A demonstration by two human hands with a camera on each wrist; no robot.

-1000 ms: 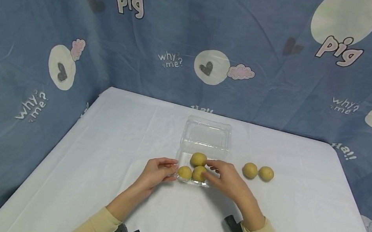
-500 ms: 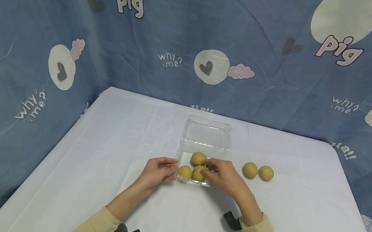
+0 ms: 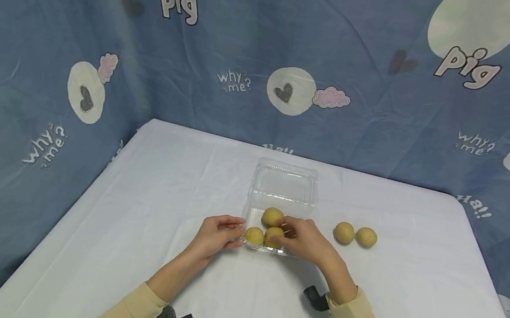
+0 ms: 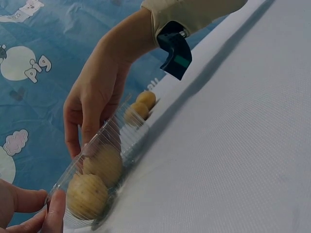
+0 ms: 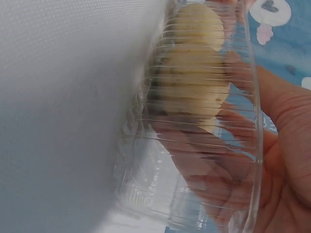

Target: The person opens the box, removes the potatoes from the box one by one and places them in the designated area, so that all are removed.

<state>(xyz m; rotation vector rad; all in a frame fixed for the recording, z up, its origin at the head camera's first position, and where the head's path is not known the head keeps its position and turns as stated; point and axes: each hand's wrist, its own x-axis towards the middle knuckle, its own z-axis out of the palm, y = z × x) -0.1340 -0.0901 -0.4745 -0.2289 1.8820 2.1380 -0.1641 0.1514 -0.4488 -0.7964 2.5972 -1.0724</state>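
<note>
A clear plastic clamshell box [image 3: 254, 217] lies on the white cloth, its lid [image 3: 284, 184] folded back away from me. Inside are three yellow potatoes: one at the back [image 3: 271, 217], one at the front left [image 3: 254, 236], and one at the front right [image 3: 273, 235]. My left hand [image 3: 214, 237] pinches the left rim of the box between thumb and fingers. Reaching into the box, my right hand [image 3: 306, 239] holds the front-right potato, thumb on the near side. Through the ribbed wall, the right wrist view shows the fingers around this potato [image 5: 192, 80].
Two more potatoes, one [image 3: 344, 233] beside the other [image 3: 366, 237], lie on the cloth right of the box. A blue printed curtain [image 3: 231, 47] hangs behind the table [image 3: 173, 180] and along its left side.
My right hand has moved slightly left, and its thumb and fingers have closed in on the front-right potato. The left hand stays at the box rim.
</note>
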